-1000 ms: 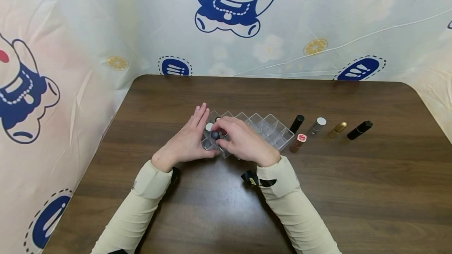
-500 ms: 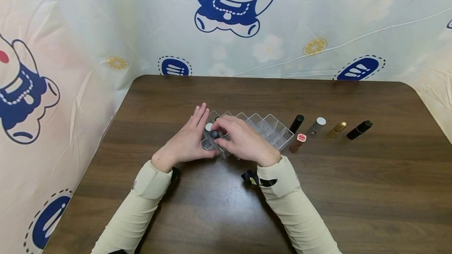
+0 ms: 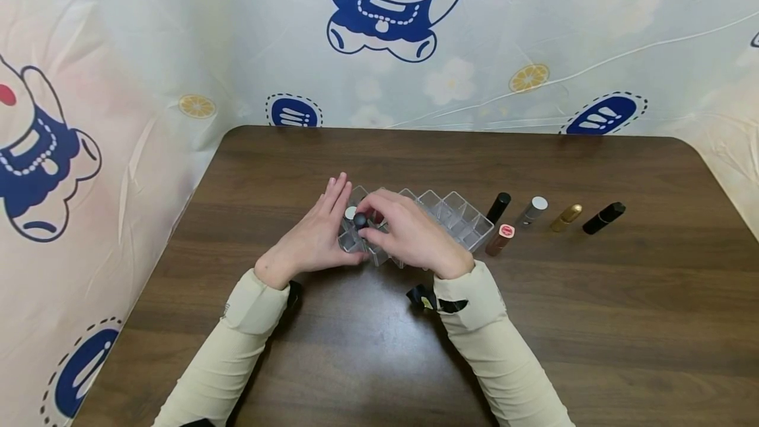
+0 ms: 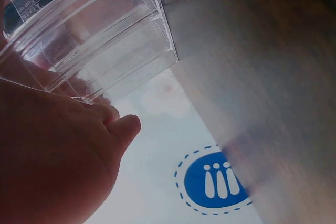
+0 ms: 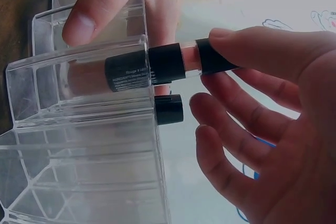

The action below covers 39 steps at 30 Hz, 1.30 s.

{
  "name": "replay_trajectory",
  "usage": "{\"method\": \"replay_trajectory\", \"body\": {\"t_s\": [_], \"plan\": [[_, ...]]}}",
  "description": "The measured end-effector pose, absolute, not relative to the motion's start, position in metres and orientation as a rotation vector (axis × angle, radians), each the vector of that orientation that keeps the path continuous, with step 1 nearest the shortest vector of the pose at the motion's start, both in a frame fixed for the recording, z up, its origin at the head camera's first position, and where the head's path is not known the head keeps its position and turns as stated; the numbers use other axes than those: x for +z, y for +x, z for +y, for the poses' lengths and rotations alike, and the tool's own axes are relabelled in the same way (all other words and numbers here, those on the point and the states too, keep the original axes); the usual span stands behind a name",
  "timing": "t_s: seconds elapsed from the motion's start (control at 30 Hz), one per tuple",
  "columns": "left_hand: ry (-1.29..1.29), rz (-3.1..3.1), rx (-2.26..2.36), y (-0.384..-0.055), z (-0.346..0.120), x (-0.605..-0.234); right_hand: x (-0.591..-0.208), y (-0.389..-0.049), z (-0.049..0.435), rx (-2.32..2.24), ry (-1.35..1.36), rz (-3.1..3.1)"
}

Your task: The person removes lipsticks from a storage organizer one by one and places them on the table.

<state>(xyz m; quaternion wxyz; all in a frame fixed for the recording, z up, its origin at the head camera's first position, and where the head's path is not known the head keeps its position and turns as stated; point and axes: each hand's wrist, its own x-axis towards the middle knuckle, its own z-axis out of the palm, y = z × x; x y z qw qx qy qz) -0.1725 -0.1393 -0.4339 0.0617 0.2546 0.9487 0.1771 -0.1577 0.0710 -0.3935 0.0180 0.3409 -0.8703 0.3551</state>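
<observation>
My right hand (image 3: 412, 232) pinches the dark cap end of a lipstick tube (image 5: 168, 62) between thumb and fingertips. In the right wrist view, the tube's lower part, with small white print, is inside a compartment of the clear lipstick organizer (image 3: 459, 219); its cap sticks out above the rim. A second dark-capped tube (image 5: 169, 109) stands beside it. My left hand (image 3: 314, 236) lies along the organizer's left end, fingers straight and thumb stretched toward the front corner. A white-capped tube (image 3: 350, 213) shows in the organizer between my hands.
Right of the organizer, on the brown wooden table (image 3: 593, 321), stand a black tube (image 3: 499, 207), a brown tube with a red top (image 3: 501, 240), a silver-capped tube (image 3: 532, 211), a gold tube (image 3: 566, 218) and another black tube (image 3: 604, 219). A printed cloth (image 3: 237, 38) hangs behind.
My right hand and the dark cap it pinches have shifted very slightly away from me. My left hand, the organizer and the tubes on the table look unmoved.
</observation>
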Motion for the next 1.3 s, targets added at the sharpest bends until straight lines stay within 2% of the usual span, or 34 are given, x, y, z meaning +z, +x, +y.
{"method": "replay_trajectory", "body": {"t_s": [1.3], "plan": [[0.776,2.879,0.515,-0.173,-0.138,-0.432,-0.383,-0.159,0.084,1.228,0.975,-2.589]]}}
